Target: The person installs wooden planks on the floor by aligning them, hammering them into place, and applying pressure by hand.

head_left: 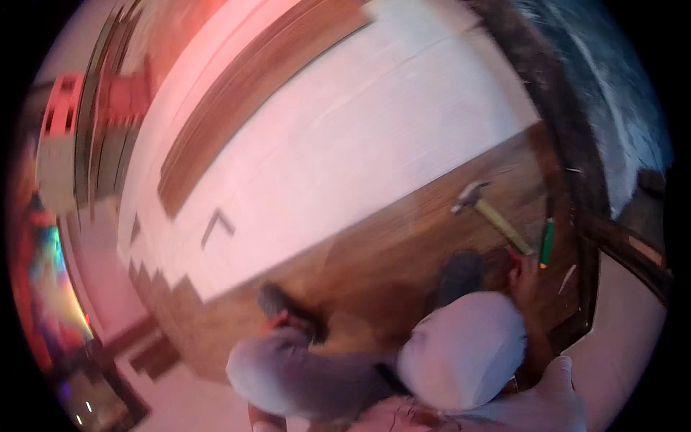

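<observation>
My right hand (524, 272) is low over the brown wood-look flooring (374, 252), beside my right shoe. Its fingers look curled by a small red thing (514, 255), too blurred to name. A claw hammer (497, 219) lies just beyond, its pale handle end next to those fingers. To the right of the hand is a slim green tool (548, 243) with a yellow end. What looks like my left hand (285, 322) shows past my left knee, close to my left shoe (273, 299); its fingers are smeared and its forearm is mostly hidden.
Long brown planks (252, 93) lie on the white underlay (360, 144). A dark L-shaped piece (218, 225) rests nearer me. The flooring's left edge is stepped. Dark trim (565, 137) and a frame (622, 248) border the right; a pink stool or crate (126, 97) stands far left.
</observation>
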`<move>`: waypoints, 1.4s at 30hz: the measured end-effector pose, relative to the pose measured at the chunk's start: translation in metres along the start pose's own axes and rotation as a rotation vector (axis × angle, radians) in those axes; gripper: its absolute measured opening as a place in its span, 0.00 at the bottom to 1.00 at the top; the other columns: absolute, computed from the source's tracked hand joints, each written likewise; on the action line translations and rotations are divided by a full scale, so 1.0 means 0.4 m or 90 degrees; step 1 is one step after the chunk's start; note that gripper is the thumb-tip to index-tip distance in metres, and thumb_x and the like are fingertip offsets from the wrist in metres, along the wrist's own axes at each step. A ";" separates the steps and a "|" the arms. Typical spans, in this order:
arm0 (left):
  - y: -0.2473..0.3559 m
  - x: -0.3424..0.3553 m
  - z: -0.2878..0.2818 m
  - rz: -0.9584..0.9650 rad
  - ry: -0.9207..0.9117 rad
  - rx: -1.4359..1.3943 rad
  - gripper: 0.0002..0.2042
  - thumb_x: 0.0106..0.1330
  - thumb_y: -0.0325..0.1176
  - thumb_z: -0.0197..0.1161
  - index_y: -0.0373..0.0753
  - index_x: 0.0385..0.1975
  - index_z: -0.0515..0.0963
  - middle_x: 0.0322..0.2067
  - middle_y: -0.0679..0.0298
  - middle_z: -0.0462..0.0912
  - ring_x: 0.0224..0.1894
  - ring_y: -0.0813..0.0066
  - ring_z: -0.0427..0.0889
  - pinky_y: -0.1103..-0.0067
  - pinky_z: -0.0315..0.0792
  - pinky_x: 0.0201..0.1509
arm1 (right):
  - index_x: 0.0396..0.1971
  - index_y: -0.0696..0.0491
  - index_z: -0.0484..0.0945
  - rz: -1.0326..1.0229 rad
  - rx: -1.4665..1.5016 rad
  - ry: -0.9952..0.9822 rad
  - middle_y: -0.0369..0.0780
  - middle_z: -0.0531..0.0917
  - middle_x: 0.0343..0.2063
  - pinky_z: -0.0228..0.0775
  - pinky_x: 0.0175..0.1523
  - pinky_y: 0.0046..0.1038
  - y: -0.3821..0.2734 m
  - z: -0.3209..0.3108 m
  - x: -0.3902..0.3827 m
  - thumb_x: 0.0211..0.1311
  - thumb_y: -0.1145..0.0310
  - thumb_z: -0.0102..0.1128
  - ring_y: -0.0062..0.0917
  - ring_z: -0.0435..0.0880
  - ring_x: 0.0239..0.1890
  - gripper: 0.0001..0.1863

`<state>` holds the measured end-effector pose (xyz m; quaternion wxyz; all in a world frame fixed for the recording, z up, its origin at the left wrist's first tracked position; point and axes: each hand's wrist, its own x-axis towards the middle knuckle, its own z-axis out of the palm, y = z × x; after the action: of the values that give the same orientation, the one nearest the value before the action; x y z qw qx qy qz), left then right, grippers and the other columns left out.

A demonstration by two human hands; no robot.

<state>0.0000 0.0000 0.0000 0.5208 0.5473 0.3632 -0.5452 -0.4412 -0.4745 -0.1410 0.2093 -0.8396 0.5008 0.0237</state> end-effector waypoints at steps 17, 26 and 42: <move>0.488 0.447 -0.511 0.708 0.550 0.698 0.19 0.66 0.47 0.67 0.34 0.38 0.78 0.34 0.52 0.85 0.37 0.52 0.86 0.61 0.78 0.39 | 0.44 0.53 0.80 -0.122 -0.065 -0.148 0.47 0.80 0.30 0.74 0.43 0.37 -0.456 0.059 0.142 0.65 0.72 0.57 0.41 0.82 0.35 0.10; 0.680 0.545 -0.457 0.551 0.495 0.723 0.26 0.63 0.56 0.61 0.32 0.37 0.79 0.31 0.44 0.86 0.36 0.46 0.86 0.59 0.79 0.41 | 0.46 0.53 0.82 0.167 0.224 -0.537 0.33 0.83 0.29 0.73 0.39 0.23 -0.543 0.036 -0.147 0.65 0.63 0.68 0.17 0.80 0.32 0.14; 0.253 0.253 -0.911 0.288 0.750 0.530 0.21 0.61 0.52 0.62 0.37 0.40 0.82 0.31 0.49 0.87 0.34 0.44 0.86 0.56 0.79 0.42 | 0.41 0.58 0.76 -0.124 0.009 -0.128 0.49 0.83 0.34 0.74 0.40 0.41 -0.775 0.416 -0.034 0.65 0.67 0.61 0.40 0.84 0.36 0.11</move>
<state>0.1916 0.3151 -0.1311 0.0899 0.9610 0.2244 -0.1342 -0.1561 -0.2737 -0.1876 0.2655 -0.8761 0.3936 0.0843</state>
